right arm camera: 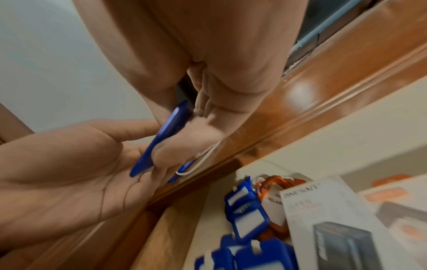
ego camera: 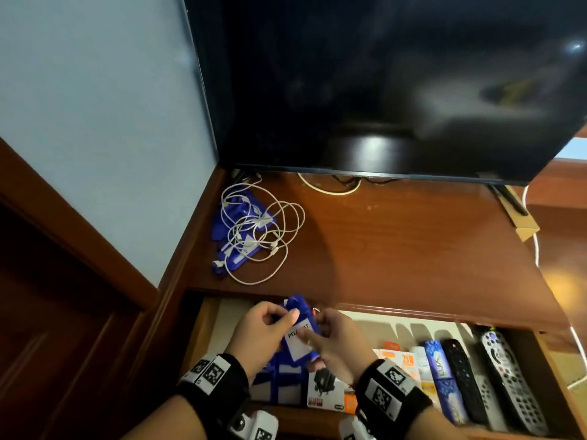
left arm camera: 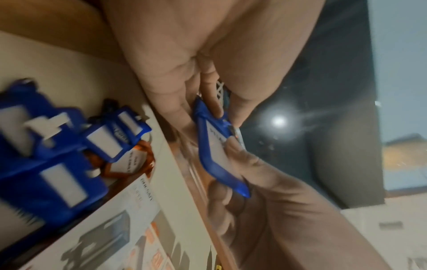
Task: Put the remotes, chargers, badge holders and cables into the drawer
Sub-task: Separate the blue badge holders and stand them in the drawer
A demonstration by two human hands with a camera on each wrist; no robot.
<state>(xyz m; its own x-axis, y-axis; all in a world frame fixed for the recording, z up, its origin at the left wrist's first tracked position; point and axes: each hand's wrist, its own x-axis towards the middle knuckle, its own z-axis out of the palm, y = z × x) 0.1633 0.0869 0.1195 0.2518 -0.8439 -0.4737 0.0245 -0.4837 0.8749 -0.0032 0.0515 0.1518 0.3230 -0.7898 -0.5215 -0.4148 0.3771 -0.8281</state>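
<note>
Pale blue wall (ego camera: 95, 128) and a dark flat television (ego camera: 381, 84) back the glossy brown wooden cabinet top (ego camera: 397, 249), where tangled white cables (ego camera: 257, 230) lie over blue badge holders (ego camera: 228, 249). Below it, the open wooden drawer (ego camera: 203, 325) holds four remotes (ego camera: 486, 379) side by side at the right, orange-and-white charger boxes (ego camera: 400, 360), and more blue holders. Above the drawer, the left hand (ego camera: 263, 331) and right hand (ego camera: 333, 338) pinch a blue plastic badge holder (ego camera: 298, 331) whose white card reads "PEL…", the rest covered.

From the left wrist, fingers (left arm camera: 208, 95) clamp that holder's (left arm camera: 208, 160) top edge; blurred blue holders (left arm camera: 46, 155) and an orange lanyard (left arm camera: 143, 155) lie in the drawer.

From the right wrist, the thumb (right arm camera: 184, 146) presses the holder (right arm camera: 159, 138) edge-on against the left palm; box lettering is too blurred to read.
</note>
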